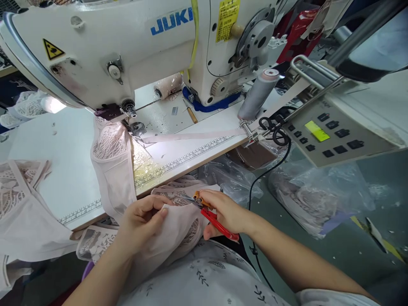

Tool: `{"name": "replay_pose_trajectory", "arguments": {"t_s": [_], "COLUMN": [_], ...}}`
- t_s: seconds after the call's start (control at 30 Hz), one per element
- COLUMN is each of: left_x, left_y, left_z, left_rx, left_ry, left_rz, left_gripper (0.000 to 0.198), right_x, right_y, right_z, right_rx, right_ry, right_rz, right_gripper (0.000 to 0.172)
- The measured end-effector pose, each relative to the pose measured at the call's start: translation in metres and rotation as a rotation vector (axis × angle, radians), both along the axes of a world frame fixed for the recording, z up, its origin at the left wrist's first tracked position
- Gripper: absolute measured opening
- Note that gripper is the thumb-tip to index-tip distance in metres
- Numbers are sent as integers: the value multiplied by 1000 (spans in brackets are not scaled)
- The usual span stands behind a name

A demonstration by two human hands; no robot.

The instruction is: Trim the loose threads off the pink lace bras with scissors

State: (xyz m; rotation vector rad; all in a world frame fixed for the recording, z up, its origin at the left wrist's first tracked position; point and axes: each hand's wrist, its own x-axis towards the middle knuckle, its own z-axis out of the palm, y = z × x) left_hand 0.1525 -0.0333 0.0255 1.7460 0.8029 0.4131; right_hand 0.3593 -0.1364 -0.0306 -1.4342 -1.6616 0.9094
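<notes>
My left hand [145, 219] pinches the edge of a pale pink lace-trimmed garment [174, 221] between thumb and fingers, in front of the table edge. In my right hand [225, 210] is a pair of scissors [216, 223] with red and orange handles. Its blades point left and lie at the garment's upper edge, close to my left fingertips. A pale pink bra [116, 170] hangs from under the sewing machine's presser foot [137, 128] over the table edge. A narrow pink elastic band [194, 137] runs from the foot to a guide on the right.
The white sewing machine [105, 46] spans the back. A control panel [338, 127] stands at right beside a grey thread cone [258, 95]. More pink garments [28, 221] lie at left. A black cable [251, 204] hangs near my right forearm; a plastic bag [312, 199] sits below.
</notes>
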Motion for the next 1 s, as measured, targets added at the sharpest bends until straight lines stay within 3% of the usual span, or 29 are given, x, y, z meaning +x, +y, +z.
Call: {"name": "replay_pose_trajectory", "arguments": {"t_s": [0.17, 0.43, 0.63, 0.83, 1.0], "left_x": [-6, -5, -8, -2, 7], "left_y": [1, -1, -1, -1, -12], "left_z": [2, 3, 0, 4, -13], "left_rx": [55, 64, 60, 73, 298], "left_ry": [-17, -32, -46, -44, 8], "left_rz": [23, 39, 25, -10, 28], "left_gripper": [14, 17, 15, 15, 15], "right_x": [5, 0, 0, -3, -16], "right_y": [-1, -5, -7, -3, -7], "right_z": [0, -4, -7, 1, 0], "right_rx": [-82, -101, -81, 9, -119], "right_ry": [-302, -335, -202, -7, 104], "right_rz": [76, 86, 63, -123, -145], "right_gripper": [35, 42, 47, 46, 33]}}
